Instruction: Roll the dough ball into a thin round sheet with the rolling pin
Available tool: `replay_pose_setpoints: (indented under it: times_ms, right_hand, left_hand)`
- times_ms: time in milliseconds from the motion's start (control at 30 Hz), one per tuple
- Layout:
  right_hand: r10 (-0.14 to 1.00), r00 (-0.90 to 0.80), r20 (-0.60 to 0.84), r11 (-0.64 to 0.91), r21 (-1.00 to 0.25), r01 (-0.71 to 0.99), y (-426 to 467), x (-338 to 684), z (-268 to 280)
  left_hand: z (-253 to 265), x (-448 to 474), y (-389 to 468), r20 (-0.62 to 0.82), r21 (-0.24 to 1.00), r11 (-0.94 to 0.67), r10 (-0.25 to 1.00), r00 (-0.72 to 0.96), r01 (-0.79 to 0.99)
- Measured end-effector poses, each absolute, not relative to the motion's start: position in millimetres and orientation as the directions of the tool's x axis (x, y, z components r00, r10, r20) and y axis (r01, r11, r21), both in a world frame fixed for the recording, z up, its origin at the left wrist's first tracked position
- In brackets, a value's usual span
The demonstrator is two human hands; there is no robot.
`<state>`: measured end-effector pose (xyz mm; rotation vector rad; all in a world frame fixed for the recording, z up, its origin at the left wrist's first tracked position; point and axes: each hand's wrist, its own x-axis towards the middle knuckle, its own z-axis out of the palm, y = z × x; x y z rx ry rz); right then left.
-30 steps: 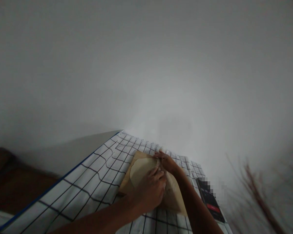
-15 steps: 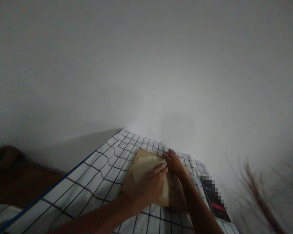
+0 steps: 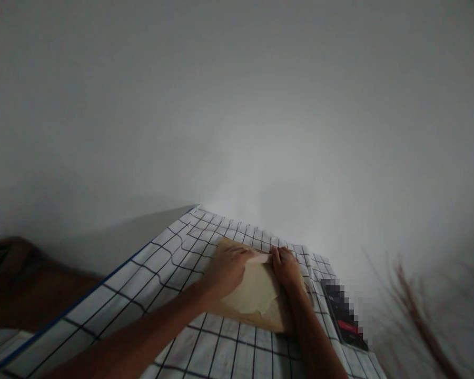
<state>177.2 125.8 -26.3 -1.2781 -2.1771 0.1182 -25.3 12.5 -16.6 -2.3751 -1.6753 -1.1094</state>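
A thin, flattened sheet of pale dough (image 3: 255,292) lies on a wooden board (image 3: 281,317). Across the far part of the dough is a short pale rolling pin (image 3: 261,258), its middle showing between my hands. My left hand (image 3: 227,269) is closed over its left end and covers the dough's left side. On the right end, my right hand (image 3: 287,267) has its fingers wrapped round the pin, near the board's far right corner. Both ends of the pin are hidden under the hands.
The board rests on a white cloth with black checks (image 3: 174,268), which has a blue edge on the left. A phone-like dark device (image 3: 345,318), partly pixelated, lies at the right. A white wall (image 3: 237,131) stands behind, and bare twigs (image 3: 414,310) rise at right.
My hands were close together over the dough's right side. My left hand has moved left and away from me, and the rolling pin now shows crosswise between both hands.
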Motion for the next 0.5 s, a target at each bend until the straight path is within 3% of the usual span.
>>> replay_pose_setpoints:
  times_ms: [233, 500]
  right_hand:
    - [0.807, -0.35, 0.475, 0.55, -0.389, 0.739, 121, 179, -22]
    - [0.828, -0.3, 0.474, 0.529, -0.481, 0.699, 128, 183, -28]
  left_hand:
    - [-23, -61, 36, 0.535, 0.385, -0.272, 0.844, 0.026, 0.882]
    - [-16, -80, 41, 0.451, 0.578, -0.239, 0.891, -0.061, 0.78]
